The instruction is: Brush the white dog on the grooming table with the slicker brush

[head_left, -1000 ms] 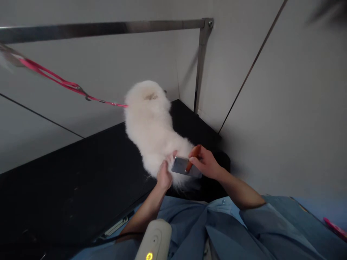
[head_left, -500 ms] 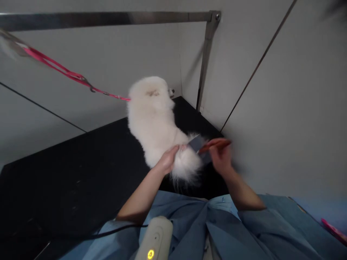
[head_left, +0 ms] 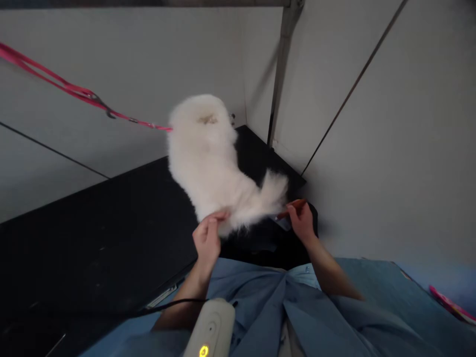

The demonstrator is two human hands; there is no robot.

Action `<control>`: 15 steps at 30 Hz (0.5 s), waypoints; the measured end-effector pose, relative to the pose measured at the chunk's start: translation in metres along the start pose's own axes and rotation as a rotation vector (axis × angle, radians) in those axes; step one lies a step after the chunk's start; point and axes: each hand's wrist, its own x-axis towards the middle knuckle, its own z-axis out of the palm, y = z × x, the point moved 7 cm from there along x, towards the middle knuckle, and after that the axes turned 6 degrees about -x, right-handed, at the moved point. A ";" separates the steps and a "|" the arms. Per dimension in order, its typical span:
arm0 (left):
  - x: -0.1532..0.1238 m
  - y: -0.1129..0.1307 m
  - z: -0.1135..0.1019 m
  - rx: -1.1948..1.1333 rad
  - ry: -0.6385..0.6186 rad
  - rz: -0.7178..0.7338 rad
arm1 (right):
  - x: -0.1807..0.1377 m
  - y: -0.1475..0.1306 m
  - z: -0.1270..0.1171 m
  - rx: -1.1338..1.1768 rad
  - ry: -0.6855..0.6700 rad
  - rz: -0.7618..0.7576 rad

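Note:
A fluffy white dog (head_left: 204,153) stands on the black table, its head turned away and its bushy tail end (head_left: 273,193) spread to the right. My left hand (head_left: 208,238) is closed at the dog's hindquarters, thumb and fingers pinching the fur there. To the right, my right hand (head_left: 302,220) grips the orange-brown handle of a slicker brush (head_left: 296,204) beside the tail fur. The brush's grey head is low and partly hidden, so whether it touches the fur is unclear.
A pink leash (head_left: 74,89) with a metal hook runs from upper left to the dog. The black table (head_left: 92,223) meets grey walls. A metal frame post (head_left: 280,74) stands behind. A pale device with a yellow light (head_left: 211,329) and black cable hangs at my chest.
My left hand has shifted left and down along the dog's rear. My right hand has drawn the brush slightly lower, and the tail fur now sweeps up and right. The view has tilted down.

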 end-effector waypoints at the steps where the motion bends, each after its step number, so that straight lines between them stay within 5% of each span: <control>1: -0.009 -0.013 -0.014 0.041 0.063 -0.033 | 0.000 0.006 -0.003 -0.017 0.015 0.007; 3: -0.023 -0.057 -0.017 0.063 0.045 -0.302 | 0.001 0.017 -0.008 -0.030 0.018 0.003; 5: -0.028 -0.088 -0.006 -0.062 0.098 -0.417 | 0.006 0.027 -0.014 -0.034 0.001 0.009; 9: -0.020 -0.107 0.025 -0.376 0.232 -0.417 | 0.016 0.036 -0.058 -0.098 0.199 0.052; 12: -0.019 -0.108 0.035 -0.423 0.216 -0.502 | -0.006 0.009 -0.084 -0.065 0.457 -0.042; 14: -0.019 -0.108 0.037 -0.419 0.162 -0.557 | -0.022 -0.017 -0.061 0.021 0.338 -0.135; 15: -0.020 -0.109 0.038 -0.411 0.136 -0.595 | -0.025 -0.027 -0.039 0.056 0.175 -0.163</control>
